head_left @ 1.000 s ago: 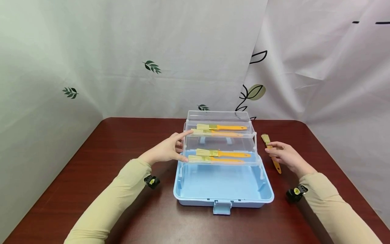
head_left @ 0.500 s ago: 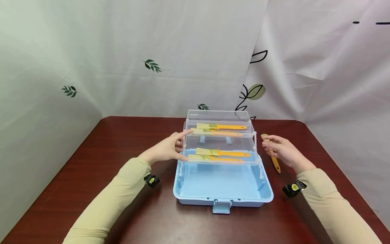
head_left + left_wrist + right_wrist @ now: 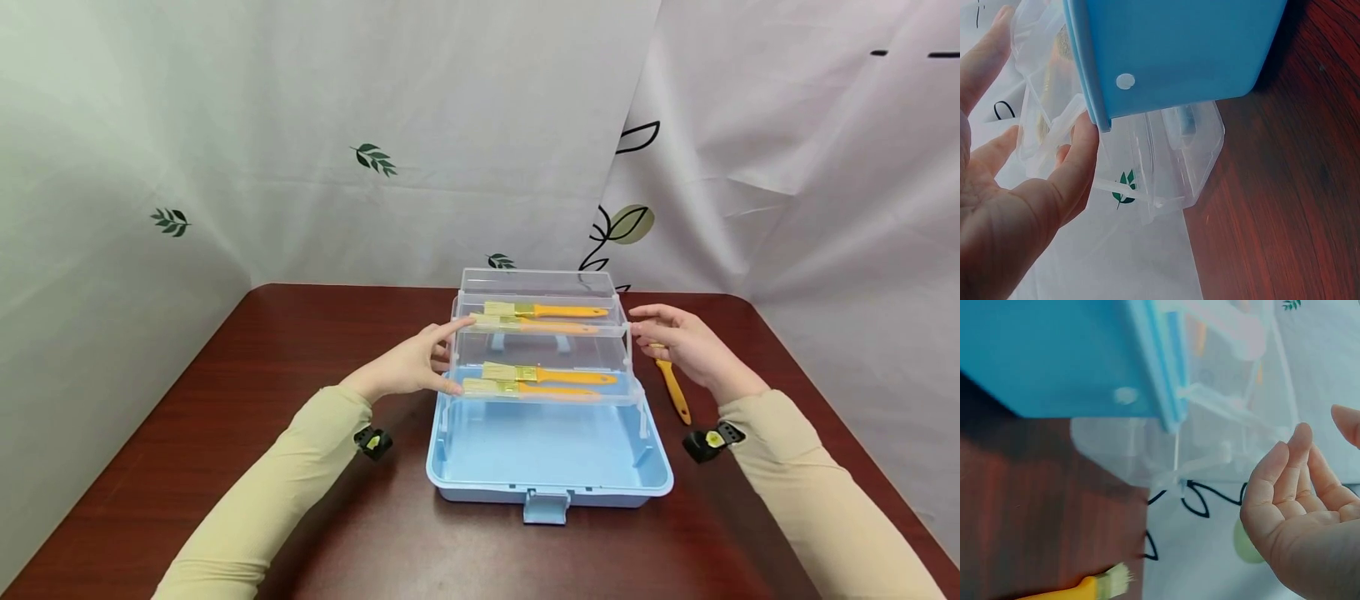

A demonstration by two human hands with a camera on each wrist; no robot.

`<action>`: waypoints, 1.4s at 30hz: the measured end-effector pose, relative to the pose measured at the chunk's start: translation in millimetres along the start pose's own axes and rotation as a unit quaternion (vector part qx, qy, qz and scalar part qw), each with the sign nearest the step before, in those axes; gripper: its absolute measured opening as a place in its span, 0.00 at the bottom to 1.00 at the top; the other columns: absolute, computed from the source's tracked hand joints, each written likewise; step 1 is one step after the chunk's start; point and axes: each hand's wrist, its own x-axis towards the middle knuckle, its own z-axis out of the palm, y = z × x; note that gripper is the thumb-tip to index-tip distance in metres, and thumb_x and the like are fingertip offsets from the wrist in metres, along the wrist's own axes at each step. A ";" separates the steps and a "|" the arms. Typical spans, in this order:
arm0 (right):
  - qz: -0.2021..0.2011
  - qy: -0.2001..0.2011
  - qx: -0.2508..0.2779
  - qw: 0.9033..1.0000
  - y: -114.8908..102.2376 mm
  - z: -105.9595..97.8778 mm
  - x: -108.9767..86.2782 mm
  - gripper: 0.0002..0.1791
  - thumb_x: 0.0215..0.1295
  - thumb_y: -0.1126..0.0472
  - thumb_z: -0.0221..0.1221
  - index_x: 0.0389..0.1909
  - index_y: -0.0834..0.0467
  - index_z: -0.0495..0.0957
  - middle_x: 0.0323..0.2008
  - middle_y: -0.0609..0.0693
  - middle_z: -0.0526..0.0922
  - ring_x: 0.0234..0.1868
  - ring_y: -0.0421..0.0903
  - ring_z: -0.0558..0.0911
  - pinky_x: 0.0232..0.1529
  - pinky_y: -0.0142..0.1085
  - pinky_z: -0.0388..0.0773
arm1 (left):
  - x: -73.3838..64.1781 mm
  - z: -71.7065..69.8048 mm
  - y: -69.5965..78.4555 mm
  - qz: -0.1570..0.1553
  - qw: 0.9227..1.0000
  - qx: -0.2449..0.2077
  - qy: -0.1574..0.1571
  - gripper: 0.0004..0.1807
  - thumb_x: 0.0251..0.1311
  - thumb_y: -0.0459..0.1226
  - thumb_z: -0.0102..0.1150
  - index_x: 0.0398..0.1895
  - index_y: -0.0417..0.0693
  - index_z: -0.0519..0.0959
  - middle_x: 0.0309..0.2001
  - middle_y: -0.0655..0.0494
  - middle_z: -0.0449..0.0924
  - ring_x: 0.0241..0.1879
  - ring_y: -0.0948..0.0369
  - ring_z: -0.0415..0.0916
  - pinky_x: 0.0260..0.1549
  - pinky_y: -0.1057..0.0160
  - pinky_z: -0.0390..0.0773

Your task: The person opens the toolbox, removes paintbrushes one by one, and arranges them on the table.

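Note:
A light-blue toolbox [image 3: 551, 454] stands open on the table with clear stacked trays raised above it. Two yellow-handled paintbrushes [image 3: 570, 312] lie in the upper tray [image 3: 613, 318], and two more paintbrushes [image 3: 576, 378] in the lower tray [image 3: 626, 393]. My left hand [image 3: 408, 363] touches the trays' left ends, index finger at the upper one and thumb at the lower one. My right hand [image 3: 686, 346] holds nothing; its slightly bent fingers are beside the upper tray's right end, and contact is unclear. Beneath it a single paintbrush [image 3: 673, 390] lies on the table, bristles partly hidden in the head view.
The dark red-brown table [image 3: 315, 333] extends on both sides of the toolbox. Behind it hangs a pale curtain [image 3: 420, 225] with leaf prints. The toolbox's front latch [image 3: 545, 507] hangs down toward the near edge.
My right hand has moved left and away from me, from over the loose paintbrush to the upper tray's right end. The brush stays on the table. My left hand has not visibly moved.

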 end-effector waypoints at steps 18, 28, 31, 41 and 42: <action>-0.011 -0.034 -0.054 0.998 -48.9 21.8 32.7 0.29 0.68 0.51 0.56 0.64 0.60 0.63 0.48 0.55 0.74 0.47 0.45 0.76 0.45 0.30 0.76 | -0.2 0.6 -0.6 -0.002 1.000 0.002 0.000 0.56 0.43 0.39 0.76 0.73 0.67 0.51 0.56 0.45 0.60 0.56 0.46 0.71 0.52 0.53 0.77; -0.052 -0.055 -0.163 0.984 -55.4 36.2 50.9 0.26 0.67 0.56 0.56 0.62 0.62 0.67 0.46 0.57 0.76 0.46 0.51 0.76 0.52 0.45 0.75 | 1.8 0.7 -1.5 -0.003 1.000 0.004 -0.002 0.56 0.43 0.39 0.75 0.73 0.67 0.51 0.57 0.44 0.59 0.56 0.47 0.71 0.52 0.53 0.77; -0.060 -0.072 -0.180 0.979 -57.1 40.4 53.3 0.25 0.67 0.56 0.56 0.62 0.63 0.68 0.46 0.59 0.76 0.46 0.52 0.76 0.52 0.46 0.75 | 1.7 0.7 -1.5 -0.004 1.000 0.006 -0.002 0.56 0.43 0.39 0.75 0.73 0.68 0.51 0.57 0.44 0.59 0.56 0.47 0.71 0.52 0.53 0.77; -0.078 -0.113 -0.293 0.946 -64.5 49.4 65.5 0.24 0.65 0.57 0.58 0.59 0.61 0.72 0.47 0.59 0.79 0.50 0.55 0.78 0.51 0.48 0.75 | 0.8 0.3 -1.8 -0.003 1.000 0.002 -0.003 0.56 0.43 0.39 0.75 0.73 0.67 0.50 0.58 0.43 0.59 0.56 0.47 0.70 0.53 0.53 0.76; -0.079 -0.119 -0.306 0.941 -66.1 49.9 66.2 0.23 0.65 0.57 0.58 0.59 0.61 0.72 0.46 0.59 0.80 0.51 0.55 0.78 0.51 0.48 0.75 | 0.4 0.1 -1.7 -0.003 1.000 0.002 -0.003 0.56 0.43 0.40 0.75 0.73 0.67 0.50 0.58 0.43 0.59 0.56 0.47 0.70 0.53 0.53 0.76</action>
